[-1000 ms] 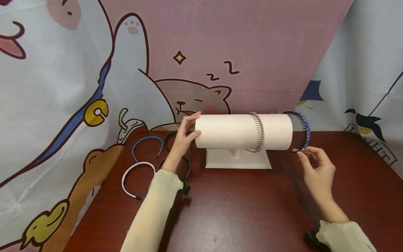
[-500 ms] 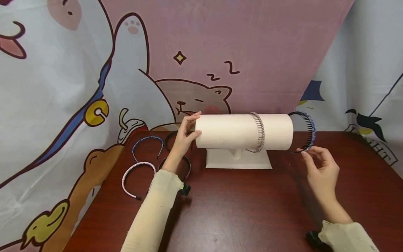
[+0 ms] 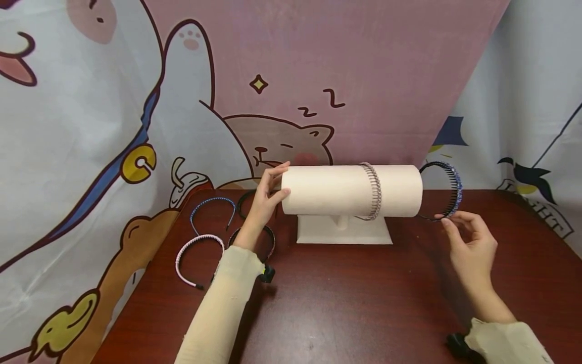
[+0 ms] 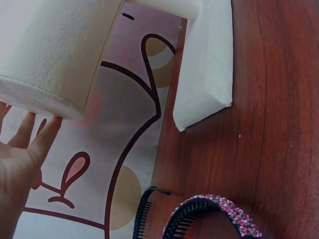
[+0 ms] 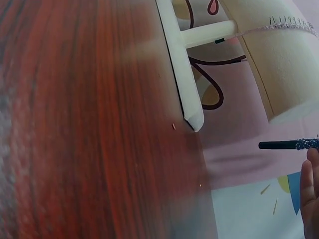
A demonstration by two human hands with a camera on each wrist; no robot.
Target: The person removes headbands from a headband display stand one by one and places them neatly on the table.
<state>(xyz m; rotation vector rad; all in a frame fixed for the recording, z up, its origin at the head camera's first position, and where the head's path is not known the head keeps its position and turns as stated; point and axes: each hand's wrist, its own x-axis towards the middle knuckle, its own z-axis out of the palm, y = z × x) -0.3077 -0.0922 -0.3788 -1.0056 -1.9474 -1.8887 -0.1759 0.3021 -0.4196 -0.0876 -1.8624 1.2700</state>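
Head view, items as I log them from my station. Left hand (image 3: pixel 265 199): fingers and thumb spread apart over the left end of the cream display roll (image 3: pixel 350 190), thumb tip on its end face, fingertips at its upper edge; the left wrist view shows straight fingers (image 4: pixel 35 137) against the end rim. Right hand (image 3: pixel 473 247): fingers loosely curled, thumb and forefinger pinching the lower tip of the blue beaded headband (image 3: pixel 447 189), which stands upright in the air just beside the roll's right end, apart from it. Silver toothed headband (image 3: pixel 375 189): seated around the roll, right of centre. Roll stand (image 3: pixel 344 230): on the dark red surface (image 3: pixel 341 303). Pink headband (image 3: pixel 195 253), blue headband (image 3: pixel 212 207), dark headband (image 3: pixel 261 237): lying on the surface left of the stand.
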